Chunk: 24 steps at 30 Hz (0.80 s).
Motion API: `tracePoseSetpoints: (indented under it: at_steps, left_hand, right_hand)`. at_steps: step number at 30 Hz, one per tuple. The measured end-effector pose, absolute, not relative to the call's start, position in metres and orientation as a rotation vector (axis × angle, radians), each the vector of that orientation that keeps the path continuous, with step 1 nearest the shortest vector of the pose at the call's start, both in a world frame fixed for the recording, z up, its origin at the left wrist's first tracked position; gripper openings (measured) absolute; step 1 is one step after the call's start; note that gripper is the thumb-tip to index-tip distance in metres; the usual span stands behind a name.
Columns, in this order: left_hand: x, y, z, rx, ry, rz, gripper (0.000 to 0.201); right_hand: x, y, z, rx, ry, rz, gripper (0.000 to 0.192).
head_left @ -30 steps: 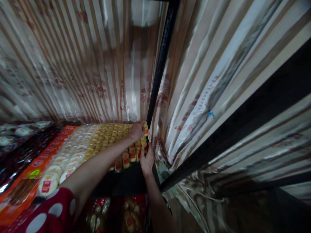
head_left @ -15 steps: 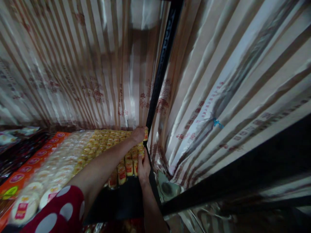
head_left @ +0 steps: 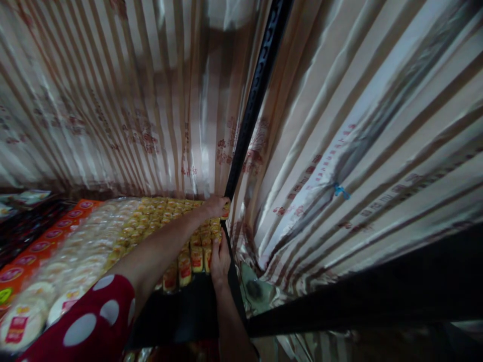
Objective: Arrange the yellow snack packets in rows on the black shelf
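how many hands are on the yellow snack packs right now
2. The left hand is at the far right corner of the yellow snack packs, beside the black shelf post. The right hand rests on the nearer packs at the row's front right end. No other hands show.

— I see little room at the shelf's far right corner: the black post (head_left: 252, 105) stands hard against the yellow packets (head_left: 171, 213).

— And I see striped curtain (head_left: 339, 130) crowding behind; bare black shelf (head_left: 181, 311) lies open nearer me.

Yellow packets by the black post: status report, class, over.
Left hand gripping a yellow packet beside the black post. Right hand on the front packets. Striped curtain crowds the corner.
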<state>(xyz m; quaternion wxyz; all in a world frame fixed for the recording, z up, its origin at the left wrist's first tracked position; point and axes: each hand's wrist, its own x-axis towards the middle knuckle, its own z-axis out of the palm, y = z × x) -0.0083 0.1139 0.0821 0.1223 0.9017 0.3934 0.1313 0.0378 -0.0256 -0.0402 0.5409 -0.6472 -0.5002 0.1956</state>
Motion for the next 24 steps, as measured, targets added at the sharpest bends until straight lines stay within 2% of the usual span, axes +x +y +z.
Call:
tracePoseSetpoints:
  at_steps: [9,24]
  left_hand:
    - [-0.002,0.118,0.076,2.875,1.009,0.227,0.032]
    - [0.013,0.11,0.059,2.865,1.195,0.092,0.021]
  right_hand:
    - [0.036,-0.028,-0.038,-1.541,-1.167,0.449,0.055]
    - [0.035,-0.025,-0.042,-1.56,-1.146,0.472,0.056]
